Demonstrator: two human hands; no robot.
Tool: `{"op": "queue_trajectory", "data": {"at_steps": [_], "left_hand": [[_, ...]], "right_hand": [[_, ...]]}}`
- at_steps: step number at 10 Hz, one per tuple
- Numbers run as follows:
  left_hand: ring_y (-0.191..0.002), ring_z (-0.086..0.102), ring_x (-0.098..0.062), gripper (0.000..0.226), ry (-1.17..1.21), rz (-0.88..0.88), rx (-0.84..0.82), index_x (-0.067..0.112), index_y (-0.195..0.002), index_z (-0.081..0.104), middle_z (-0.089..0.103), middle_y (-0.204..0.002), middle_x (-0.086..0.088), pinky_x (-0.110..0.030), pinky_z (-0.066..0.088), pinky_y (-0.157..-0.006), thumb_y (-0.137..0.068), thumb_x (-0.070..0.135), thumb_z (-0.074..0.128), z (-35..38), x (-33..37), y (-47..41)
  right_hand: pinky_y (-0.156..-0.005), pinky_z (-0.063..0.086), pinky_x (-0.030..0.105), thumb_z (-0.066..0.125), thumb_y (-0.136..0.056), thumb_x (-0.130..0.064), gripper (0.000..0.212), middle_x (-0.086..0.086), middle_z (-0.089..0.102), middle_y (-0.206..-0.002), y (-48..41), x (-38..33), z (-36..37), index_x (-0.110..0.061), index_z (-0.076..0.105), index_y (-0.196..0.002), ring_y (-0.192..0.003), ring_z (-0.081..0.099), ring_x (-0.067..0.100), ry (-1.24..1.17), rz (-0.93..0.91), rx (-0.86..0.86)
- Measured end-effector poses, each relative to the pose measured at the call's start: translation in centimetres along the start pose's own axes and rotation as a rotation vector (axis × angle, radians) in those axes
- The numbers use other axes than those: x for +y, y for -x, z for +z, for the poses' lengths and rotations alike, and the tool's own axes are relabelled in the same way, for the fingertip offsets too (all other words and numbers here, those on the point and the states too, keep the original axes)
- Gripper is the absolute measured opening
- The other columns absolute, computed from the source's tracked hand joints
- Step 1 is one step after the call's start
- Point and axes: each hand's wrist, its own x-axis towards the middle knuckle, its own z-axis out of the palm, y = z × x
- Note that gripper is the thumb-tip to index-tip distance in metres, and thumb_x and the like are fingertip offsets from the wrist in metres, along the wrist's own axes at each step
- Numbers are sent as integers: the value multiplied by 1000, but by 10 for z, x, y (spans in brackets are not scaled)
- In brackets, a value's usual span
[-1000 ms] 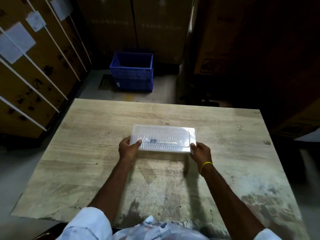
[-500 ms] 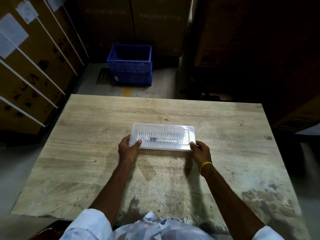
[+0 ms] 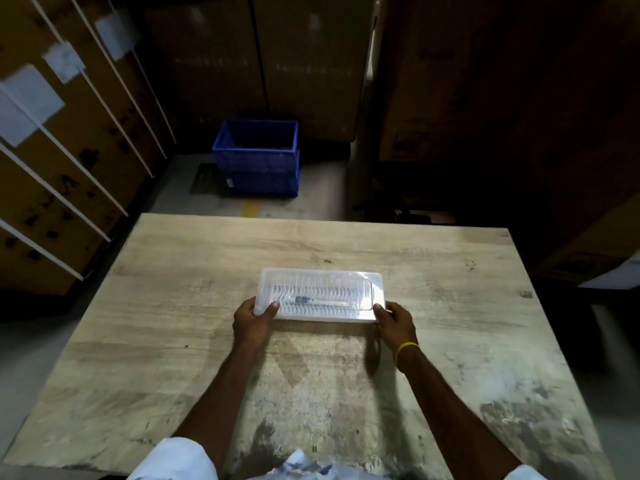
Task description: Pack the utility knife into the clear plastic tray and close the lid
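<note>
A clear plastic tray (image 3: pixel 322 285) lies flat in the middle of the wooden table (image 3: pixel 450 341), its ribbed lid down over it. Through the lid I see the utility knife (image 3: pixel 320 301), a slim pale body with a dark slider, lying lengthwise inside. My left hand (image 3: pixel 252 322) grips the tray's near left corner, thumb on top of the lid. My right hand (image 3: pixel 394 322), with a yellow band on the wrist, holds the near right corner in the same way.
A blue plastic crate (image 3: pixel 258 157) stands on the floor beyond the table's far edge. Strapped cardboard boxes (image 3: pixel 62 150) line the left side, and dark cartons (image 3: pixel 502 116) rise at the back and right.
Both hands stay on the tray's near corners and the tray has not shifted on the table. Only the head camera's view has moved a little.
</note>
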Motion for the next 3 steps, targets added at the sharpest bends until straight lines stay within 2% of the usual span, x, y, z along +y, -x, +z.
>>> {"op": "queue_trajectory", "data": {"at_steps": [1, 2, 3], "left_hand": [[-92, 72, -28, 54, -35, -3, -29, 7, -119, 68, 75, -103, -10, -39, 59, -82, -75, 35, 82, -3, 3, -1], [-92, 71, -28, 51, -53, 9, -49, 7, -119, 68, 75, -105, -11, -39, 58, -83, -77, 32, 81, -5, 5, -2], [-98, 69, -30, 51, -34, 1, -20, 4, -123, 64, 72, -115, -15, -36, 54, -86, -81, 29, 79, -7, 15, 1]], "right_hand": [[-91, 56, 50, 72, -84, -37, 31, 11, 75, -101, -3, 0, -1, -14, 72, -105, -95, 71, 30, 2, 36, -8], [-89, 57, 52, 76, -78, -40, 35, 10, 76, -100, -8, 2, -1, -16, 72, -104, -90, 72, 31, -15, 83, -4], [-93, 56, 49, 78, -78, -42, 37, 5, 75, -103, -4, -9, -5, -20, 70, -107, -94, 71, 31, -58, 96, 71]]}}
